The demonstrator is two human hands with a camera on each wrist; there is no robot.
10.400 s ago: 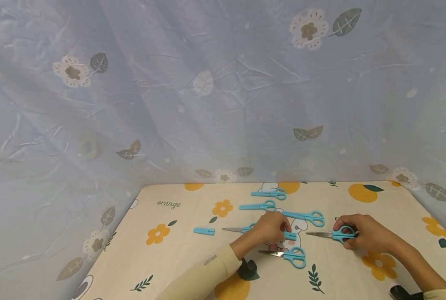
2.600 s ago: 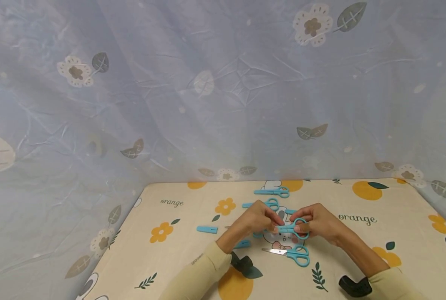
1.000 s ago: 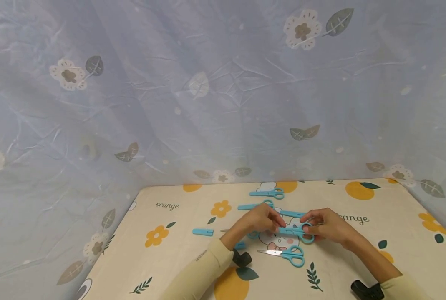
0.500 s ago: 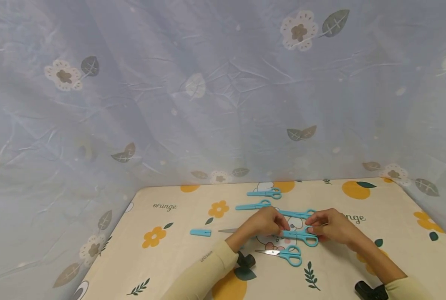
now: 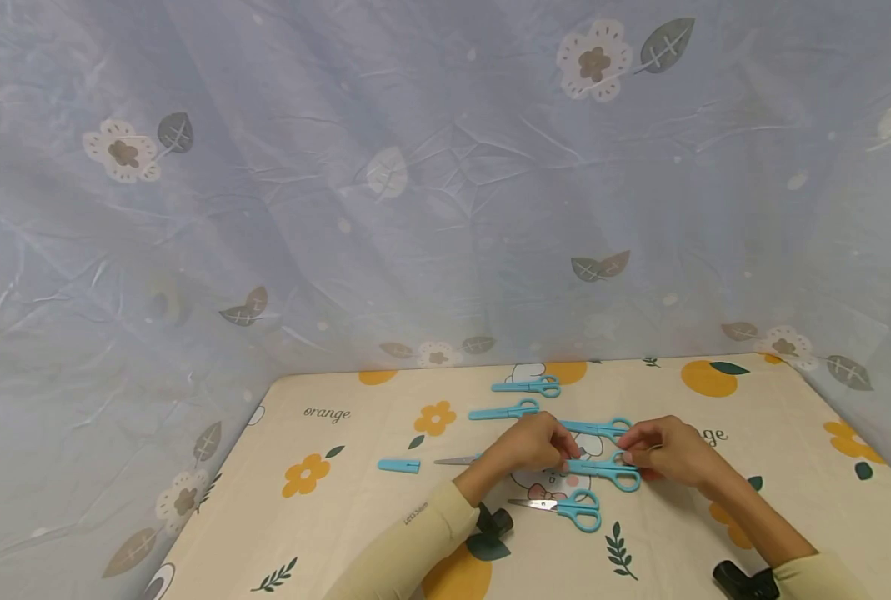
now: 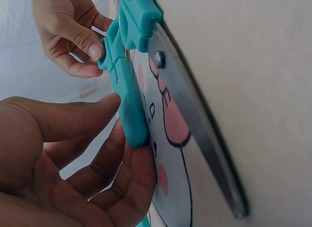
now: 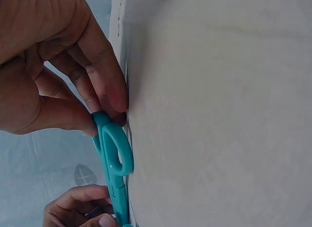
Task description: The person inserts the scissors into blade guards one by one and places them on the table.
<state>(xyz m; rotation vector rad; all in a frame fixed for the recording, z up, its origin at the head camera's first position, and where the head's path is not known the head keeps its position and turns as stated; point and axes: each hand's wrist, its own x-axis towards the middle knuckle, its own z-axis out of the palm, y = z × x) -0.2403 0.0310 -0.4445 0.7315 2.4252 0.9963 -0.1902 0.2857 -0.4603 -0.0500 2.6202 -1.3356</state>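
Both hands are on one pair of light-blue scissors [image 5: 603, 469] with a blue cap over the blades, low at the tablecloth. My left hand [image 5: 538, 443] pinches the capped end between thumb and fingers. The thumb and fingertips of my right hand [image 5: 670, 452] pinch a handle loop, as the right wrist view shows on the scissors [image 7: 117, 149]. Just nearer lies a bare-bladed pair of scissors [image 5: 582, 510]. Another bare scissor blade [image 5: 456, 460] sticks out past my left hand, which hides its handle.
Beyond the hands lie three capped scissors: the far pair [image 5: 528, 387], the middle pair [image 5: 501, 412] and the pair by my right fingers [image 5: 595, 428]. A loose blue cap [image 5: 399, 466] lies on the left of the patterned tablecloth [image 5: 385, 533]. A pale curtain [image 5: 445, 250] hangs behind.
Earlier my right hand held bare scissors apart from a cap in my left; the cap then went over the blades. Over the last second the capped scissors have shifted slightly right and down.
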